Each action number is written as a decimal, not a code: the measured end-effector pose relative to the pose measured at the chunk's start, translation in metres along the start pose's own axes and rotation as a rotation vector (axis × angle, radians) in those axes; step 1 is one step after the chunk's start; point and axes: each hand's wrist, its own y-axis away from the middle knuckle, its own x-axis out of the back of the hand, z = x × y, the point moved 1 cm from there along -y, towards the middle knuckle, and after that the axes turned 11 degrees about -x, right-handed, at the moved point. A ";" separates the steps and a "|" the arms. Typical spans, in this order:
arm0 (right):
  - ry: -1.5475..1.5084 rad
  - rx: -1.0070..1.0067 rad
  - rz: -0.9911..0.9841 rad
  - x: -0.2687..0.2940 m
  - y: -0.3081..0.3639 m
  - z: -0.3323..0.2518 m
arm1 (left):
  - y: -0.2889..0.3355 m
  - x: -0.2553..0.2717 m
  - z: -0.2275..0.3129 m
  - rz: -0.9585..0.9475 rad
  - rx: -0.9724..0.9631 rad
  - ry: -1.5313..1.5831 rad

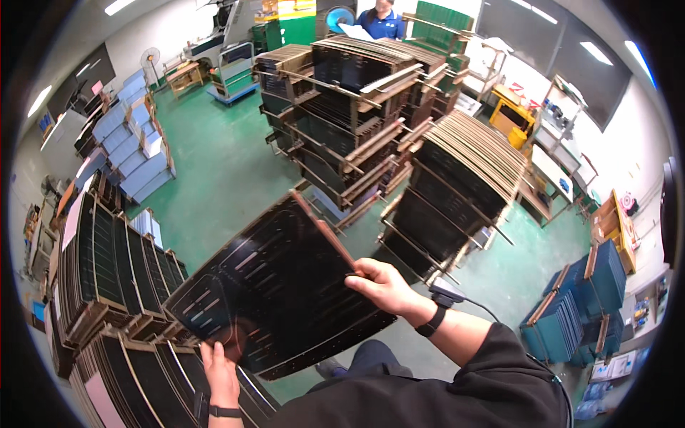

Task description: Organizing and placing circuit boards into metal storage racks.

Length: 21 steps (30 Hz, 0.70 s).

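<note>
A large black glossy panel [285,278] with a brown edge and rows of small light marks is held tilted in front of my body. My right hand [385,285] grips its right edge, thumb on the near face. At the lower left corner, my left hand [222,374] has its fingers closed on the panel's edge; part of that grip is hidden. A dim reflection shows on the panel's face near the left hand. Close by on the left, racks of similar dark panels [135,378] stand on edge, just beyond the left hand.
Ahead stands a tall stack of framed dark panels [321,121], with another stack [457,185] to its right. Blue-grey panels [132,143] stand far left, teal ones [571,307] at right. A person in blue [382,25] is behind the stacks. The floor [207,157] is green.
</note>
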 end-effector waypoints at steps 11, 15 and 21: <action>0.044 -0.019 -0.099 0.003 -0.355 -0.043 | -0.303 -0.046 -0.015 0.129 -0.117 -0.017; -0.148 0.132 -0.285 -0.057 -0.491 -0.085 | -0.381 -0.019 0.003 0.322 -0.133 -0.025; 0.010 0.210 -0.501 -0.137 -0.671 -0.134 | -0.518 0.024 0.001 0.357 -0.146 -0.033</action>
